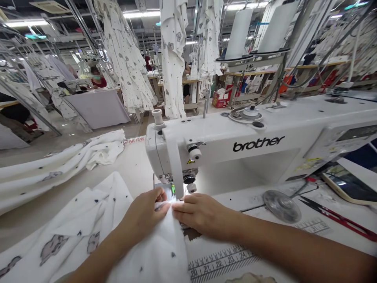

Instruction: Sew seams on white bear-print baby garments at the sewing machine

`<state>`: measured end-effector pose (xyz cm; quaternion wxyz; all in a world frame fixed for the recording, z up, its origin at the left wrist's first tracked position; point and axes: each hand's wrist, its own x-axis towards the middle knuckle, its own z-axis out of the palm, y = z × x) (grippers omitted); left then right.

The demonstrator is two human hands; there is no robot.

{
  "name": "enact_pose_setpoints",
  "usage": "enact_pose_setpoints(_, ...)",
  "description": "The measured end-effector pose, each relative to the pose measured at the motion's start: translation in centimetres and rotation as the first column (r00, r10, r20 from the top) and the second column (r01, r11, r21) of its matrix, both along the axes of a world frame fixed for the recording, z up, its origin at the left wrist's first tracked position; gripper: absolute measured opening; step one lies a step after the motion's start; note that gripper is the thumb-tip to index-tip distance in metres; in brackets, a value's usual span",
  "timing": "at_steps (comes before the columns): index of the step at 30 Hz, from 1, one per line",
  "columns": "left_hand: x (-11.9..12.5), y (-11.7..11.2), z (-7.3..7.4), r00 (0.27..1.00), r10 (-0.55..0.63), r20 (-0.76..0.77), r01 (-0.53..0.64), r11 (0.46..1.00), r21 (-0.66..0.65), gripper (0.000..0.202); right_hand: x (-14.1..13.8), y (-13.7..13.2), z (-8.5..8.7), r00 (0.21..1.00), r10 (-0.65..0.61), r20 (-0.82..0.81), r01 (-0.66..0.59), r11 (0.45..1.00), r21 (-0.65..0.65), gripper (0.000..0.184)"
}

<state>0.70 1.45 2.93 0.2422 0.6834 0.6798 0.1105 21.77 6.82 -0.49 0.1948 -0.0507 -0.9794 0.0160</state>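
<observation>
A white sewing machine (218,137) marked "brother" stands across the table, its needle area lit. White printed fabric (159,251) runs up to the presser foot from below. My left hand (149,208) pinches the edge of this fabric just left of the needle. Close by on the right, my right hand (203,214) has its fingers together, pressed on the fabric edge at the foot. A strip of white tape (176,165) hangs down the front of the machine head to the needle area. The needle tip itself is hidden.
More printed fabric (97,151) lies at the left. Red thread snips (341,220), a clear round dish (282,206) and a phone (350,182) rest at the right. A printed ruler (224,261) runs along the front. Thread cones (238,33) stand above; printed garments (126,59) hang behind.
</observation>
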Motion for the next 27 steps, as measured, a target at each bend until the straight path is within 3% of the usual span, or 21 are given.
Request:
enact_pose_setpoints(9, 0.4, -0.2, -1.5, 0.999, -0.033, -0.044, 0.042, 0.971, 0.237, 0.011, -0.5, -0.1, 0.5, 0.996, -0.02, 0.087, 0.031, 0.992, -0.12, 0.007)
enact_pose_setpoints(16, 0.8, 0.9, -2.7, 0.997, 0.002, -0.076, 0.019, 0.962, 0.271, 0.01, 0.0, 0.2, 0.1, 0.996, -0.048, 0.071, 0.055, 0.995, -0.086, 0.012)
enact_pose_setpoints(27, -0.1, 3.2, -3.9, 0.982, 0.07, -0.178, -0.005, 0.941, 0.339, 0.024, -0.1, 0.9, 1.3, 0.963, -0.218, 0.159, 0.232, 0.97, -0.077, 0.021)
